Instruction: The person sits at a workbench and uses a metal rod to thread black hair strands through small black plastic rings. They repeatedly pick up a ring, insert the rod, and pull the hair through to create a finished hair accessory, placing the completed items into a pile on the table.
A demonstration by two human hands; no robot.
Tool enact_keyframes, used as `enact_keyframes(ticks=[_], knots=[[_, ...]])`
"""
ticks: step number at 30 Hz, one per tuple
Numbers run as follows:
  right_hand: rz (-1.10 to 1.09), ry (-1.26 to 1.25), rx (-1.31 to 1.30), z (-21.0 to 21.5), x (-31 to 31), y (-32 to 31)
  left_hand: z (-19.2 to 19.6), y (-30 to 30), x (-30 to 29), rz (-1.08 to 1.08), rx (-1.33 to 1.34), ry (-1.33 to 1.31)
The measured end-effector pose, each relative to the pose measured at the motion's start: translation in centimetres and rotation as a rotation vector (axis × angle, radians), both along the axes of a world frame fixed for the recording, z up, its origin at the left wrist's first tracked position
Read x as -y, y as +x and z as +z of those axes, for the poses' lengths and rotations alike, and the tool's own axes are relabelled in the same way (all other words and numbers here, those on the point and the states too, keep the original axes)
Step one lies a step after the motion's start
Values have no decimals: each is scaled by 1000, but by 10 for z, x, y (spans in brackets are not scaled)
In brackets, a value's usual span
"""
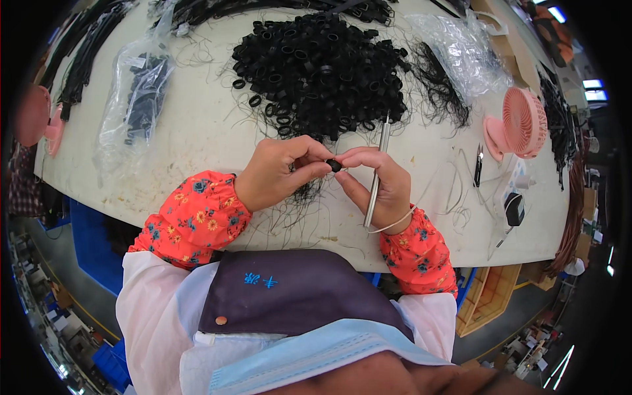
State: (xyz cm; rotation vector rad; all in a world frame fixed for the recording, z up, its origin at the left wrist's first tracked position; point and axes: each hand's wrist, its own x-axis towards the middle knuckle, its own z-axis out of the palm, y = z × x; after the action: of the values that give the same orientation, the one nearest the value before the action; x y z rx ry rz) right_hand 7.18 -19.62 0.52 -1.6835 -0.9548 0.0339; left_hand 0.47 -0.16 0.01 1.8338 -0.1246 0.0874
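Note:
Between the fingertips of both hands is a small black loop, held just in front of the heap. My left hand is closed in a pinch, thumb and forefinger on the loop's left side. From the other side my right hand pinches it too. That hand also keeps a thin silver metal rod with a narrow tip, slanting up across the fingers. A pale cord passes round the right wrist. Directly beyond lies a large heap of black loops, with loose dark threads trailing from it.
A clear plastic bag with black pieces lies left. Pink fans stand at both sides. On the right are a black-handled cutter, a tape measure and clear plastic sheeting. Black straps hang along the table's far left edge.

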Motion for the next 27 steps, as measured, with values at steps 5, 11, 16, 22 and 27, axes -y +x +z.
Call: enact_keyframes(ticks=[5, 11, 16, 22, 27], knots=[[-16, 58, -126, -3, 0, -1, 1, 2, -6, -17, -176, -190], [-10, 63, -279, -8, 7, 4, -4, 4, -5, 172, 70, -19], [1, 207, -510, 0, 1, 0, -1, -2, 3, 125, 111, -103], [63, 247, -606, -6, -3, -7, -12, -1, 12, 11, -202, -522], [56, 270, -616, -4, -10, -10, -13, 1, 12, 13, -187, -610]])
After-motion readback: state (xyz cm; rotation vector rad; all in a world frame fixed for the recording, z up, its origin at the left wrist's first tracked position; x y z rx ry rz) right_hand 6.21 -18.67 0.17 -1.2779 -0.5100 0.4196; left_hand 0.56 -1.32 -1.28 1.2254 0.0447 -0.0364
